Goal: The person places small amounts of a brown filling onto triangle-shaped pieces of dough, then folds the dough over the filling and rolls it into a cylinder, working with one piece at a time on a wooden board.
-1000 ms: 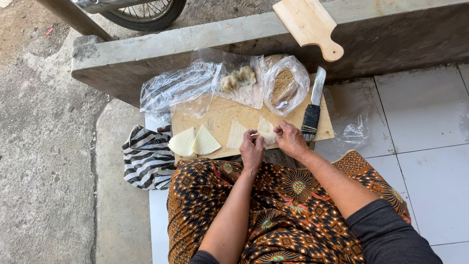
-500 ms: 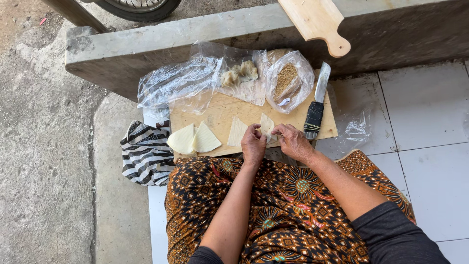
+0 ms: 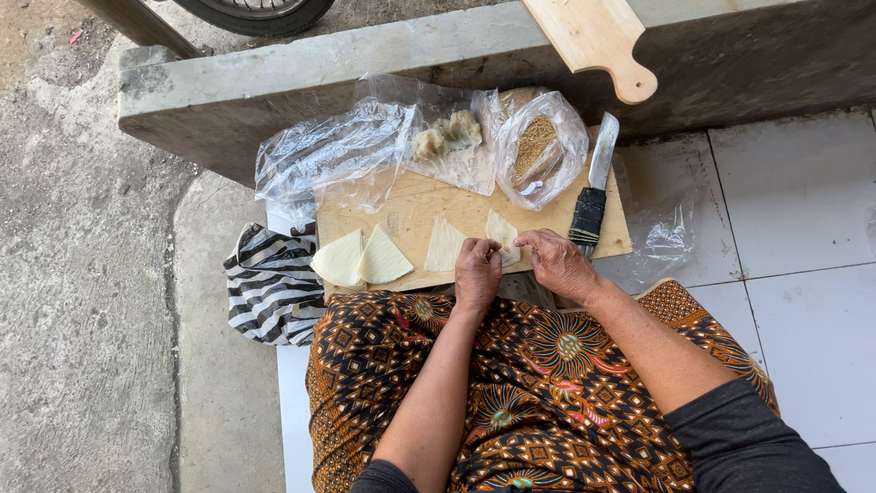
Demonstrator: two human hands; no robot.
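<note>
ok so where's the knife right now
In the head view the knife lies on the right end of the wooden cutting board, black handle toward the person, just above the right hand and beside the bag of grains.

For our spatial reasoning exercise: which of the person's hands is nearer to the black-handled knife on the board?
Right. The right hand lies just beside the knife handle, close to touching. The left hand rests further off, on the pale wrapper pieces.

A single head-worn camera is looking almost straight down from above the seated person's lap — facing the pale rectangular wooden cutting board (image 3: 411,215) on the floor, fairly near, taking in the grey concrete ledge (image 3: 301,68) beyond and white floor tiles (image 3: 803,210) alongside.
</note>
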